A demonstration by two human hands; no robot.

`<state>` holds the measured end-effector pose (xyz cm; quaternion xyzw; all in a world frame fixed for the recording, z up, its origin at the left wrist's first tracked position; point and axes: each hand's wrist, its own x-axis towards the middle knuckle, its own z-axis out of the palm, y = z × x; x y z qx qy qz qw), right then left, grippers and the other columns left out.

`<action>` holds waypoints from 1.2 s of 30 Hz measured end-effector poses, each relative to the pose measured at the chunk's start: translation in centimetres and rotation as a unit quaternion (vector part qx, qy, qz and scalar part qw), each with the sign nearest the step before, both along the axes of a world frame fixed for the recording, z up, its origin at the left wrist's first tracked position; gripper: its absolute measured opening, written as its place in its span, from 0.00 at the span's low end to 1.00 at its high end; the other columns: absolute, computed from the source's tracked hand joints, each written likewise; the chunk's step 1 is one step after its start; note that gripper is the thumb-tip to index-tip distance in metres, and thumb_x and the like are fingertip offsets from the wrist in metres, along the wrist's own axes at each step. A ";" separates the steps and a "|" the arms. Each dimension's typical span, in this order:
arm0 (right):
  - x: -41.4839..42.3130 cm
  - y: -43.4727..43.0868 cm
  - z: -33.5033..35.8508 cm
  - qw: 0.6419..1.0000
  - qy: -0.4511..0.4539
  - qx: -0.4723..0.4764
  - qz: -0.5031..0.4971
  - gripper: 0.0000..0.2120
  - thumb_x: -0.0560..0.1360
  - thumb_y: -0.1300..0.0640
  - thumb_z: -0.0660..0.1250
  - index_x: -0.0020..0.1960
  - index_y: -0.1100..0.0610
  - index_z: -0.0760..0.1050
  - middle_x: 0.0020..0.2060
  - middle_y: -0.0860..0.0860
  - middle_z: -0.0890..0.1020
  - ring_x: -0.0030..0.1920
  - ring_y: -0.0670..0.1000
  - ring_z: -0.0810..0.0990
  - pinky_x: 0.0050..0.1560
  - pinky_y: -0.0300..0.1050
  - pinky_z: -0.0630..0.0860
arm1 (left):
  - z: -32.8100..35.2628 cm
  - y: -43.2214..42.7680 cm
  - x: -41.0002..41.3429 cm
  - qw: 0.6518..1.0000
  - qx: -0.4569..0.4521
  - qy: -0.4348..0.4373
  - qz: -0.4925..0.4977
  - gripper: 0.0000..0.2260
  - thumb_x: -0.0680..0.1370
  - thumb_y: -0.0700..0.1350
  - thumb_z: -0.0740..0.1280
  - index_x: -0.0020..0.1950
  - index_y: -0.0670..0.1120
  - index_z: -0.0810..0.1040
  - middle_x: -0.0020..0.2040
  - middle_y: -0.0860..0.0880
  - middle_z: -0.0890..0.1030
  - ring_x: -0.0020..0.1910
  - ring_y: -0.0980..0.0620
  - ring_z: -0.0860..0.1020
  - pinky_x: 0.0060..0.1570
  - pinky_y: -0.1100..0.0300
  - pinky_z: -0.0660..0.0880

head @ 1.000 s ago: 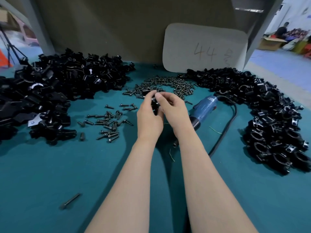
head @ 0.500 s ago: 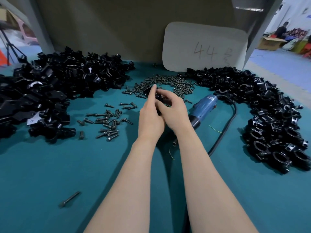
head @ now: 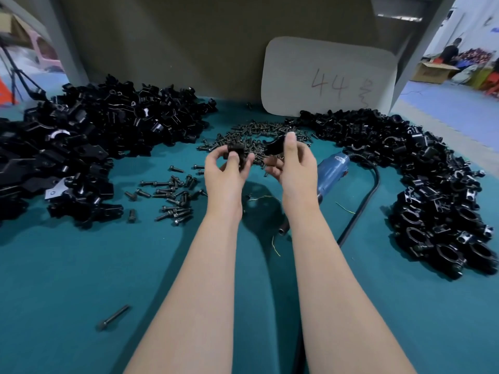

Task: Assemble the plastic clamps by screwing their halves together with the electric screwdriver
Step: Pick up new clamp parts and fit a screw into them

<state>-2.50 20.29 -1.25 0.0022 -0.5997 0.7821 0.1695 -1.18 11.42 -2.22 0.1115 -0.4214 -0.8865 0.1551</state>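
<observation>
- Pinched a black clamp half (head: 237, 153) in the left hand (head: 225, 176), with thumb and curled fingers closed round it, raised above the teal table (head: 81, 265).
- Gripped a second clamp half (head: 274, 147) in the right hand (head: 295, 168), with the index finger laid straight up along it and the other fingers curled beneath.
- Held the two halves apart with a gap between them, both in the air in front of the far screw pile (head: 256, 133).
- Could not tell whether any screw sat in either half.
- Found the blue electric screwdriver (head: 331, 172) lying on the table just right of the right hand, partly hidden behind that forearm, touched by neither hand, with its dark tip (head: 283, 228) toward the near edge between the forearms.
- Traced its black cable (head: 363, 209) curving from the tool's far end and back toward the near side.
- Noted a scatter of loose screws (head: 172, 195) left of the left wrist, and one long screw (head: 113, 317) alone, well apart, near the front left.
- Noted a large heap of black clamp parts (head: 108, 130) along the left side.
- Noted a band of ring-shaped assembled clamps (head: 432, 190) curving down the right side.
- Noted a pale card (head: 329, 79) marked "44" propped against the back wall.
</observation>
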 end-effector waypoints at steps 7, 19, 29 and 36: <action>0.4 -0.7 -0.5 0.988 0.000 0.153 0.019 0.13 0.79 0.49 0.64 0.38 0.54 0.74 0.22 0.44 0.75 0.25 0.44 0.73 0.31 0.39 0.72 | -0.1 0.5 0.4 0.984 -0.171 -0.052 -0.005 0.09 0.83 0.42 0.58 0.47 0.55 0.70 0.53 0.42 0.81 0.47 0.45 0.82 0.47 0.57 0.80; -0.3 -0.1 -0.9 0.974 0.002 0.227 0.013 0.06 0.78 0.55 0.66 0.44 0.48 0.80 0.40 0.43 0.83 0.44 0.43 0.81 0.55 0.49 0.79 | -0.9 1.0 0.4 0.909 -0.416 -0.006 -0.026 0.22 0.80 0.41 0.64 0.73 0.51 0.66 0.55 0.54 0.76 0.48 0.60 0.76 0.41 0.83 0.66; -0.2 0.0 -1.0 0.978 0.024 0.204 0.039 0.11 0.79 0.54 0.64 0.40 0.42 0.78 0.36 0.38 0.83 0.41 0.37 0.80 0.48 0.38 0.77 | -0.8 1.6 0.8 0.898 -0.439 0.011 0.004 0.20 0.81 0.44 0.61 0.73 0.52 0.63 0.64 0.49 0.76 0.61 0.51 0.74 0.59 0.60 0.71; 0.0 0.0 -0.9 0.972 0.019 0.227 0.051 0.13 0.80 0.56 0.63 0.40 0.43 0.78 0.39 0.45 0.83 0.44 0.47 0.81 0.54 0.51 0.79 | -1.1 1.5 0.7 0.883 -0.469 0.011 0.019 0.18 0.82 0.45 0.60 0.71 0.51 0.65 0.53 0.50 0.77 0.45 0.55 0.74 0.40 0.66 0.68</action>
